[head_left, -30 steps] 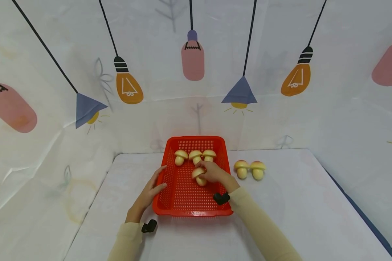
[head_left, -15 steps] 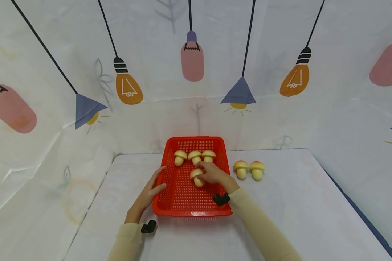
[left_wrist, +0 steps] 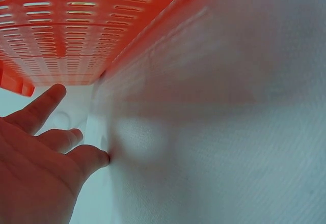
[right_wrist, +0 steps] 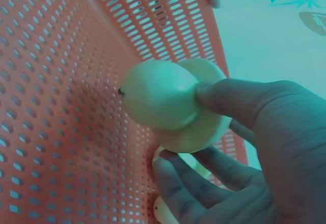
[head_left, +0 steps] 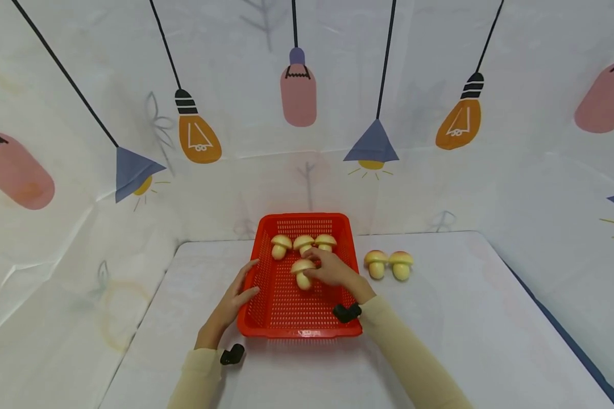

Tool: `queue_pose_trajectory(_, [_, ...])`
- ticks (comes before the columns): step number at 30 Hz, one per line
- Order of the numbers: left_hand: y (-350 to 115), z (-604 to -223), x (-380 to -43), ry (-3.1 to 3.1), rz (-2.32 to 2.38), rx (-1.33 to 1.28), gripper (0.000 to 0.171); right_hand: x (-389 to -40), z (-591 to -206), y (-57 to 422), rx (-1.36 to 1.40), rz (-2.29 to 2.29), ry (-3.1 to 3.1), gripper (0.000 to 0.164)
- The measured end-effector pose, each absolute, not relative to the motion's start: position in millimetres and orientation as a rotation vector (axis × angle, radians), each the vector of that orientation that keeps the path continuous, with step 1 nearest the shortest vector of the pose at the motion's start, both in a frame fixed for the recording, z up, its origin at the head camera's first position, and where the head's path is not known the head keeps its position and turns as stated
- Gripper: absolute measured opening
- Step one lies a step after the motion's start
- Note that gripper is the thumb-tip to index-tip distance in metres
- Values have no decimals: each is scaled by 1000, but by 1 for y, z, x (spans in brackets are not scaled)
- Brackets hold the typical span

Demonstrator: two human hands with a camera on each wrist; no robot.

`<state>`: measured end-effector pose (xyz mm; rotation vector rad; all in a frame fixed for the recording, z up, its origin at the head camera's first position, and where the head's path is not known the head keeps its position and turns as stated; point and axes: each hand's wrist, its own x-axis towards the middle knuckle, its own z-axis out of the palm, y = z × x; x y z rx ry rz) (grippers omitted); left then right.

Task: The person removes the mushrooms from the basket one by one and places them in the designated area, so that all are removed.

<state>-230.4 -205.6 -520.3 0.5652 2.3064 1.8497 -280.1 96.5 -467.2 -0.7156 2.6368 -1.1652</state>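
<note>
A red perforated plastic basket stands on the white table. My right hand is inside it, pinching a toy mushroom with a yellow cap and a pale stem. In the right wrist view, the thumb presses on that mushroom while fingers lie along its other side. A row of 3 similar mushrooms sits at the basket's far end, the middle one partly hidden by the right hand. My left hand is at the basket's left rim with fingers spread and fairly straight; the left wrist view shows them beside the slotted wall.
Two more toy mushrooms, a left one and a right one, stand side by side on the table to the right of the basket. Behind the table hangs a white backdrop printed with lamps. Both wrists wear black devices.
My right hand has shifted the pinched mushroom a little to the left inside the basket, and it now stands more upright. The left hand and the other mushrooms have stayed in place.
</note>
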Motion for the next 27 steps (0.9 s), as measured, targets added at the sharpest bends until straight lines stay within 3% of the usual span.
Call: queue_pose_trajectory(27, [-207, -521, -231, 2310, 1841, 585, 68, -268, -451, 105, -732, -1381, 2598, 38])
